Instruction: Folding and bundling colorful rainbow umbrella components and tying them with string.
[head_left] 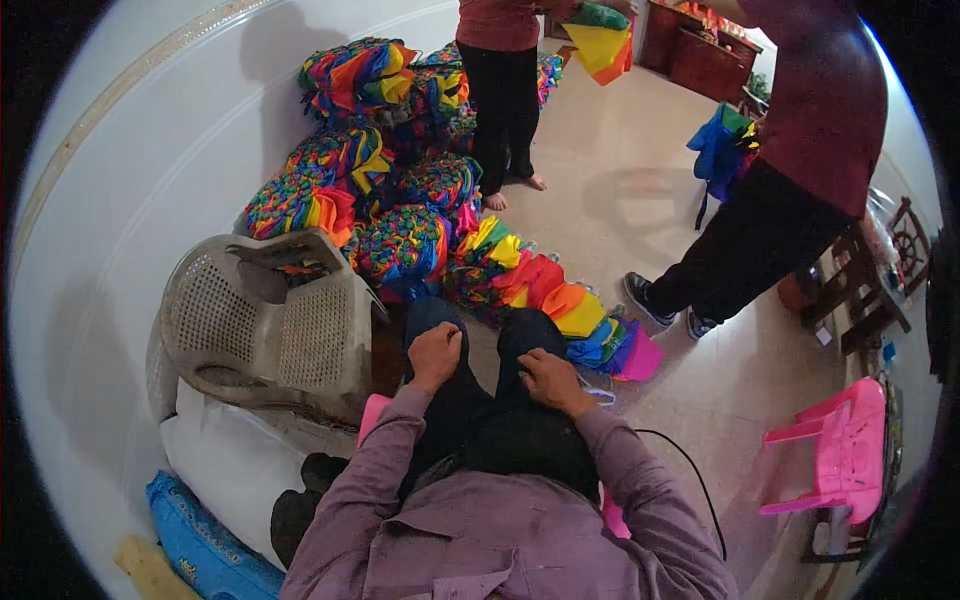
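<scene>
Seated, I rest my left hand (436, 357) on my left thigh in a loose fist, with nothing showing in it. My right hand (553, 383) lies on the other thigh, its fingers curled in against the dark trousers (520, 437), and no object shows in it either. Beyond my knees, a row of folded multicoloured cloth pieces (540, 287) stretches along the floor to a pink end near my right knee. Behind it, several round bundles of rainbow cloth (400, 242) are piled against the wall. Neither hand touches the cloth.
A worn plastic armchair (315, 335) stands at my left, above a blue sack (208, 540). One person (500, 100) stands by the bundles holding coloured cloth; another person (800, 190) at right has blue cloth. A pink plastic chair (850, 450) and a black cable (700, 478) are at right.
</scene>
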